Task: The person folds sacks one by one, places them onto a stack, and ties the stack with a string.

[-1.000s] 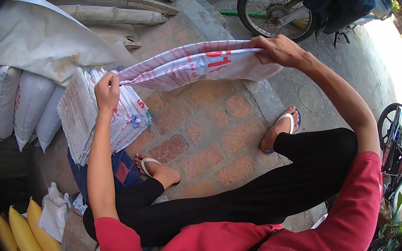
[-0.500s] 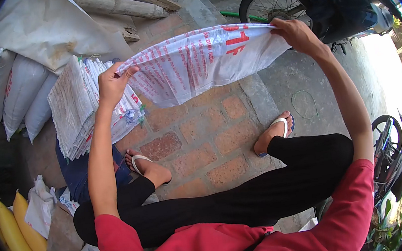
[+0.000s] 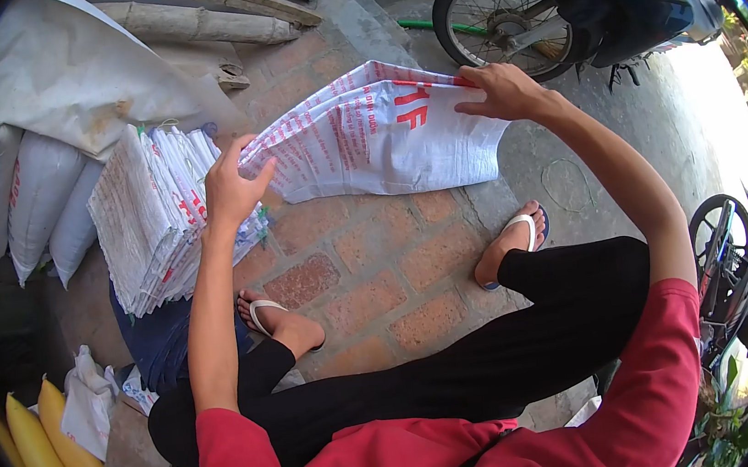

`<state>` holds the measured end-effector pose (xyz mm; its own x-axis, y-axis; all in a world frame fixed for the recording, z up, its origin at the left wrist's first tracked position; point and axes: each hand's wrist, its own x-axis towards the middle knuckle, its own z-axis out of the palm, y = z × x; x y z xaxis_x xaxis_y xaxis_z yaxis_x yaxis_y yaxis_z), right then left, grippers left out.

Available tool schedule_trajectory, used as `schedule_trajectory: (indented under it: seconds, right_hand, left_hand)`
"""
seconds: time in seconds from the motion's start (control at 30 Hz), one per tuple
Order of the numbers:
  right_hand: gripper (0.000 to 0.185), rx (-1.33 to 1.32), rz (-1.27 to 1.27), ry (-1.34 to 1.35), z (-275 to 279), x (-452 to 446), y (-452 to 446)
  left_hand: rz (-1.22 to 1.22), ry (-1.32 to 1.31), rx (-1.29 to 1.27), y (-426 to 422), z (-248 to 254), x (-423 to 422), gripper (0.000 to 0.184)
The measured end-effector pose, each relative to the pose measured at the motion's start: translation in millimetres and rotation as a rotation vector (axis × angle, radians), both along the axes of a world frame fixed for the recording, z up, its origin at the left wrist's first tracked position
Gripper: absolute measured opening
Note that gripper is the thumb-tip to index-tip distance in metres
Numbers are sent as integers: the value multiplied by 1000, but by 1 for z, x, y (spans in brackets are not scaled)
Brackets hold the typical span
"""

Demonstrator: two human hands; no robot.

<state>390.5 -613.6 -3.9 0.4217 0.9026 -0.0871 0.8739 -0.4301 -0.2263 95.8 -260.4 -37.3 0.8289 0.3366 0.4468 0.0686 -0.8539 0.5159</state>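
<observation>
A white woven sack (image 3: 355, 148) with red print hangs in front of me above the brick floor, its upper edge bulging upward in the middle. My left hand (image 3: 235, 185) grips the sack's left end, the thumb apart from the fingers. At the right end, my right hand (image 3: 505, 91) is closed on the upper corner beside the large red print. Left of my left hand stands a tall stack of folded white sacks (image 3: 147, 227), partly behind my forearm, resting on dark blue cloth (image 3: 151, 337).
Full white sacks (image 3: 42, 193) lean at the left under a pale sheet (image 3: 70, 74). Bamboo poles (image 3: 202, 22) lie at the top. A motorbike (image 3: 587, 2) stands at the upper right, another vehicle (image 3: 736, 257) at the right. Yellow objects (image 3: 50, 464) lie lower left.
My hands have come closer together, and the sack's taut upper edge now bows upward between them. The sack's lower part has opened out downward compared with the earliest frame.
</observation>
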Motion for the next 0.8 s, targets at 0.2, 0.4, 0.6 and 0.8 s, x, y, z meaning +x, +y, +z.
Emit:
schedule_trajectory:
  seconds: [0.2,0.4,0.6,0.8]
  right_hand:
    - [25,-15,103,-61,-9,-3,26]
    - [27,58,207,-16,-21,16,-14]
    - [35,75,204,-114,2,11,-32]
    - [37,164,210,-246,26,-2,-38]
  left_hand:
    - [-53,271,128,0,24,23,27]
    - [-85,302,181,22,26,14,14]
    - [-179,204,347,39,26,10,9]
    - [-229,162,471,33,50,-1,8]
